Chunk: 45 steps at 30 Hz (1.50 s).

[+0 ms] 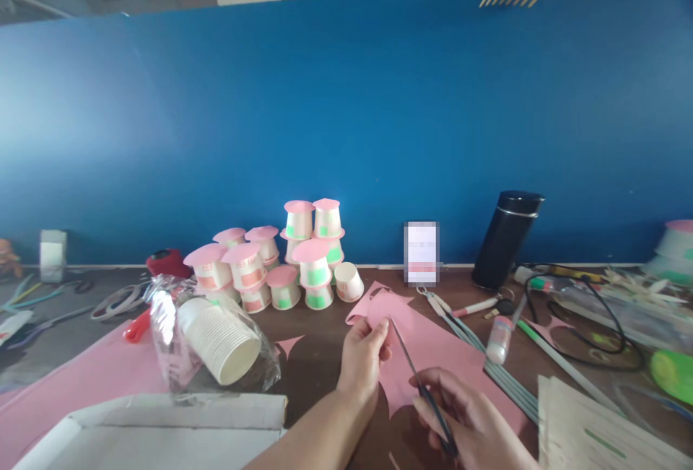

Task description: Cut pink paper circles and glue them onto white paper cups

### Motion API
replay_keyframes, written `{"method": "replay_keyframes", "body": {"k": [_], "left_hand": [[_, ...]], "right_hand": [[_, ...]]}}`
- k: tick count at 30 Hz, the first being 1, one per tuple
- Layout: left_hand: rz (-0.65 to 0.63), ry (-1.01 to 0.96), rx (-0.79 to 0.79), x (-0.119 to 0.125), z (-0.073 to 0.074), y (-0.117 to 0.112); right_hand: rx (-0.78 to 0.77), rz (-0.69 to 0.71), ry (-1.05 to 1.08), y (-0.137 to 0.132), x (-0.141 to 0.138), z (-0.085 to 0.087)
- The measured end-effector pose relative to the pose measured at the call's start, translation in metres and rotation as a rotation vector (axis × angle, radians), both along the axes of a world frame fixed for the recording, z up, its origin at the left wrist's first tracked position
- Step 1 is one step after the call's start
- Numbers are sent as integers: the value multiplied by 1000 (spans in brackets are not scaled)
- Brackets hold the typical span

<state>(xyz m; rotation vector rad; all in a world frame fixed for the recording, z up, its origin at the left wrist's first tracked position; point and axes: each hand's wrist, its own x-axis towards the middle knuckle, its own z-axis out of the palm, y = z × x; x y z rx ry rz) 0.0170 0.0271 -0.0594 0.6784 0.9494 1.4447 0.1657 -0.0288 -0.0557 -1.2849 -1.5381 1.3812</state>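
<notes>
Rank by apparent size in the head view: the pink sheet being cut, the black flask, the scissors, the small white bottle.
1. Pink sheet
2. Black flask and scissors: unranked; scissors longer but thinner, and nearer the camera.
3. Small white bottle

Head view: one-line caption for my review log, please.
Left hand grips a pink sheet, right hand holds scissors against it; pink-topped paper cups stacked behind.

A bare strip of brown surface (317, 372) lies open between the bagged paper cups (216, 344) and the pink sheet (433, 344). Behind it, the pile of decorated cups (295, 260) blocks the way to the blue wall (346, 116). Rightward, a bundle of rods (495, 372), what seems to be a glue bottle (499, 340), a black cable (595, 363) and a black flask (506, 239) crowd the passage. A white box (162, 427) closes the near left.
</notes>
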Motion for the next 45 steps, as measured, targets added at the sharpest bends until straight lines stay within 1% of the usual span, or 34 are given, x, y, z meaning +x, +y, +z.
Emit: {"method": "replay_keyframes", "body": {"k": [4, 10, 17, 28, 36, 45], "left_hand": [[2, -2, 9, 0, 0, 0], [13, 4, 11, 0, 1, 0], [7, 19, 18, -1, -1, 0], [18, 25, 38, 1, -2, 0], [18, 34, 38, 0, -3, 1], [14, 29, 16, 1, 1, 0]], "right_hand": [[11, -4, 12, 1, 0, -1], [-29, -19, 29, -1, -2, 7], [-13, -13, 19, 0, -2, 5], [-34, -14, 29, 0, -3, 10], [-27, -18, -18, -1, -2, 11], [13, -18, -59, -2, -2, 12]]}}
